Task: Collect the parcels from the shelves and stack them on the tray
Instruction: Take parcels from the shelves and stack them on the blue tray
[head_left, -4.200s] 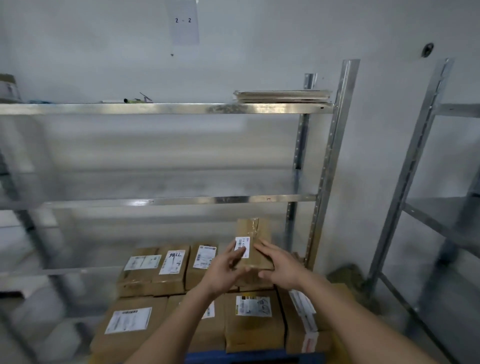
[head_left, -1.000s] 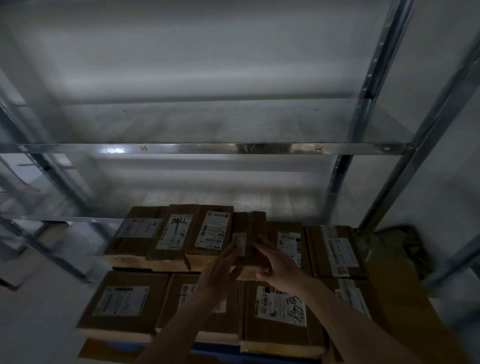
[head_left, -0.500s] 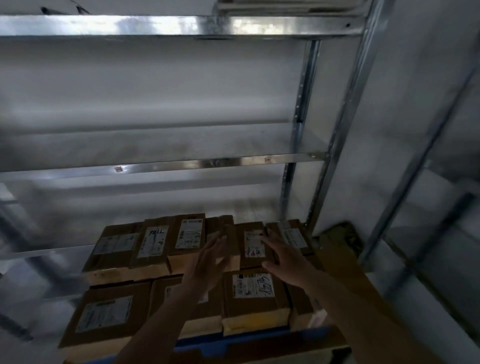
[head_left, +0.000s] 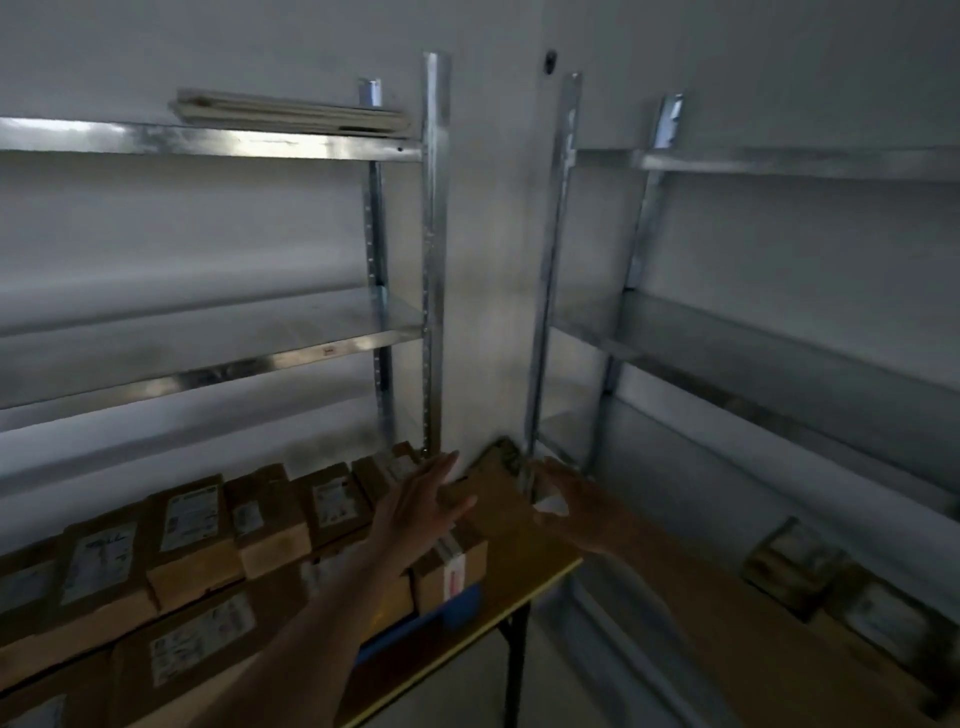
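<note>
Several brown cardboard parcels (head_left: 192, 540) with white labels lie stacked in rows on a blue tray (head_left: 457, 605), which sits on a wooden table (head_left: 519, 551). My left hand (head_left: 421, 512) hovers above the stack's right end, fingers straight and spread, holding nothing. My right hand (head_left: 576, 512) is raised to the right of the stack over the table, fingers loosely curved and empty. More parcels (head_left: 852, 592) lie low at the far right under the right shelving unit.
A metal shelving unit (head_left: 431, 249) stands behind the table, with flat cardboard (head_left: 291, 111) on its top shelf. A second metal shelving unit (head_left: 779, 343) stands to the right. A dark bundle (head_left: 501, 454) sits at the table's back corner.
Both hands have let go of the small parcel and lifted off the stack. The view has swung to the right, bringing the second shelving unit into sight.
</note>
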